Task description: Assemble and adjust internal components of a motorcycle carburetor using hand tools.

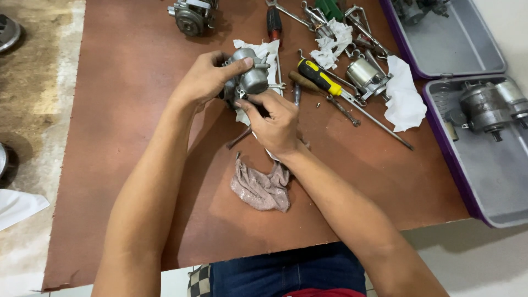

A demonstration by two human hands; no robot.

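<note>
Left hand (206, 77) grips a grey metal engine part (247, 77) above the brown board (137, 137); right hand (275, 118), at five o'clock, pinches a thin tool into it. Steady support matters; a rag (263, 188) lies at six o'clock.

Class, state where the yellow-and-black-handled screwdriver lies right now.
In the head view, the yellow-and-black screwdriver lies on the brown board, just right of the hands, between a metal cylinder part and the right hand.

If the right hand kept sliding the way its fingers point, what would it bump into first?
Probably the grey metal part. The right hand points up and left, and its fingertips already seem to touch that part, which the left hand grips from the other side. Depth is hard to judge.
</note>
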